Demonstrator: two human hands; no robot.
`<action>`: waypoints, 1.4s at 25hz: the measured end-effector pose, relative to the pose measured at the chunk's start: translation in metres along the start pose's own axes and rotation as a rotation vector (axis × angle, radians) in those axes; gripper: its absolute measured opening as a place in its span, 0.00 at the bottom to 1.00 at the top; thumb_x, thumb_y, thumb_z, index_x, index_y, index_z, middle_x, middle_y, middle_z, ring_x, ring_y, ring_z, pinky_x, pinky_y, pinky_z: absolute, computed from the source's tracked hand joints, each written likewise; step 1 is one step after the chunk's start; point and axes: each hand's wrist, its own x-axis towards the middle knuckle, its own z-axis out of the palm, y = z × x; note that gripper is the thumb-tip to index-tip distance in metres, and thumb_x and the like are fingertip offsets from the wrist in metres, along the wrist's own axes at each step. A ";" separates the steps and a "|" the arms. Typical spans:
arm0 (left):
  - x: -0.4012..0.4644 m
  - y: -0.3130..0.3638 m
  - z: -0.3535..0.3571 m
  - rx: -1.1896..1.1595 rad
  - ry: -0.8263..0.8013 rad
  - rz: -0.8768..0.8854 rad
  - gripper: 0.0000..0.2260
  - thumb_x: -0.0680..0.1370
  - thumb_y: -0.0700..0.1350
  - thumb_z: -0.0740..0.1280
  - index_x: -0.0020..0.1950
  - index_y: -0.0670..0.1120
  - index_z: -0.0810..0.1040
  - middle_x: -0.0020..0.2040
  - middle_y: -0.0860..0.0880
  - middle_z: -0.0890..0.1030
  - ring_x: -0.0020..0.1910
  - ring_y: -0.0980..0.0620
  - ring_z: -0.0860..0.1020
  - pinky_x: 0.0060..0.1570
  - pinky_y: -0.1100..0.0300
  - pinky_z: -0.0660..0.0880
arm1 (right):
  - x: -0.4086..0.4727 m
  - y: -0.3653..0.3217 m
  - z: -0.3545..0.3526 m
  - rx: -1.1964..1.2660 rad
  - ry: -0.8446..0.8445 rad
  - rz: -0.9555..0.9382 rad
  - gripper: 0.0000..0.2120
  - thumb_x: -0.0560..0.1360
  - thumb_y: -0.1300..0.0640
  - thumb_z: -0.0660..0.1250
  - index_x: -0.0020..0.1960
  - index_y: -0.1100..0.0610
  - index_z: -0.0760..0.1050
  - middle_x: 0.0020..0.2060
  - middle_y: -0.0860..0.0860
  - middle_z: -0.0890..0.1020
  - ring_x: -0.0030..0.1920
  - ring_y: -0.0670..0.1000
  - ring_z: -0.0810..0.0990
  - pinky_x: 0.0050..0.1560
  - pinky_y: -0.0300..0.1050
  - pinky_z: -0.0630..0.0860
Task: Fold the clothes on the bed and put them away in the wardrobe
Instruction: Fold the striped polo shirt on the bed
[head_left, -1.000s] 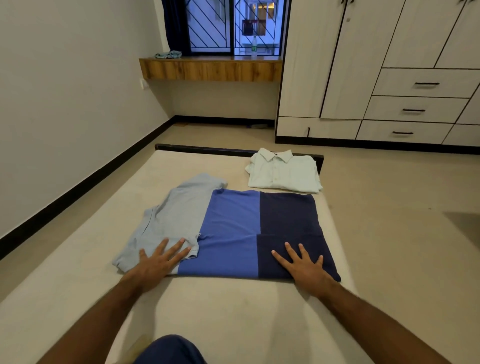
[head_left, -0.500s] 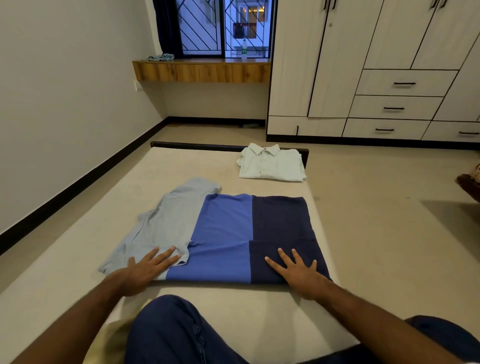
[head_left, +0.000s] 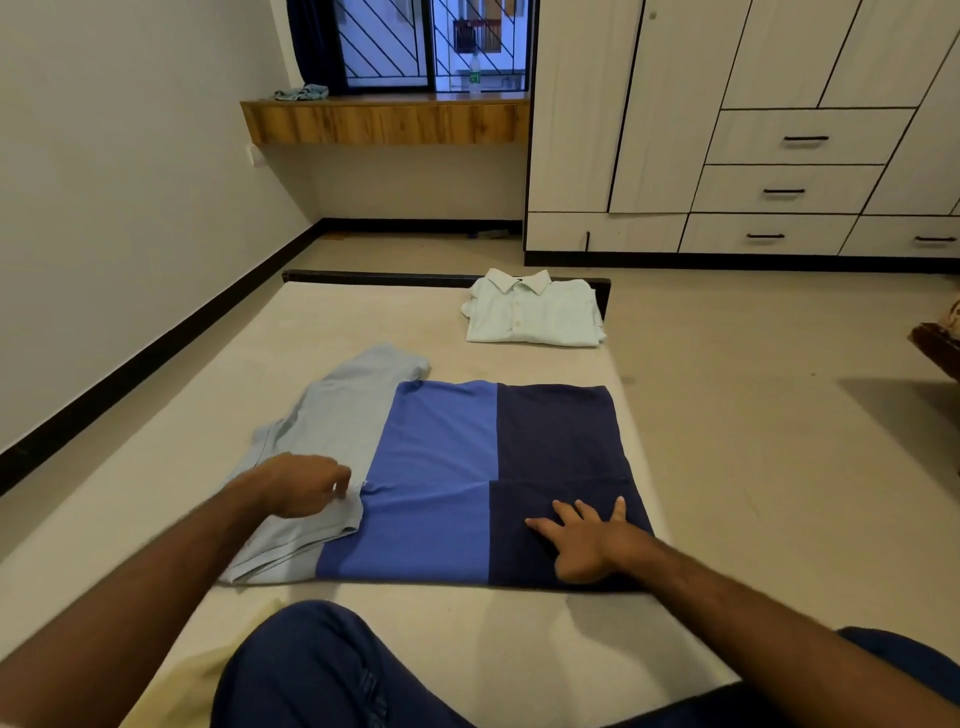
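While the right hand (head_left: 587, 543) is pressed flat, fingers spread, on the colour-block shirt (head_left: 467, 478), its pale-blue part is met by the left hand (head_left: 304, 488), fingers curled; whether cloth is pinched cannot be told.

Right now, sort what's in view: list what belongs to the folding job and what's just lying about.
Part of the job:
- colour-block shirt, right hand flat on it, left hand at its pale sleeve
- folded pale shirt
- bed
- wardrobe

Just lying about:
- crumpled cloth on the wooden ledge
- bottle by the window
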 end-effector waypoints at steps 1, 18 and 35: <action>0.013 0.005 -0.008 0.058 0.071 -0.014 0.13 0.81 0.46 0.58 0.63 0.54 0.73 0.64 0.52 0.76 0.58 0.51 0.76 0.58 0.53 0.73 | 0.006 0.004 -0.014 0.052 0.053 -0.023 0.31 0.78 0.54 0.60 0.79 0.43 0.56 0.78 0.55 0.56 0.78 0.63 0.54 0.72 0.75 0.43; 0.242 -0.032 -0.060 0.730 0.289 0.062 0.27 0.83 0.40 0.55 0.80 0.52 0.50 0.80 0.49 0.55 0.69 0.46 0.68 0.59 0.49 0.68 | 0.239 0.118 -0.113 0.277 0.585 -0.139 0.28 0.77 0.35 0.63 0.72 0.48 0.68 0.64 0.49 0.72 0.64 0.53 0.72 0.65 0.52 0.70; 0.105 -0.046 -0.091 0.710 0.026 -0.121 0.16 0.82 0.47 0.59 0.70 0.49 0.64 0.58 0.50 0.79 0.54 0.50 0.81 0.45 0.57 0.73 | 0.132 0.123 -0.136 0.151 0.546 -0.473 0.16 0.78 0.59 0.67 0.64 0.46 0.73 0.50 0.41 0.71 0.47 0.45 0.75 0.50 0.47 0.77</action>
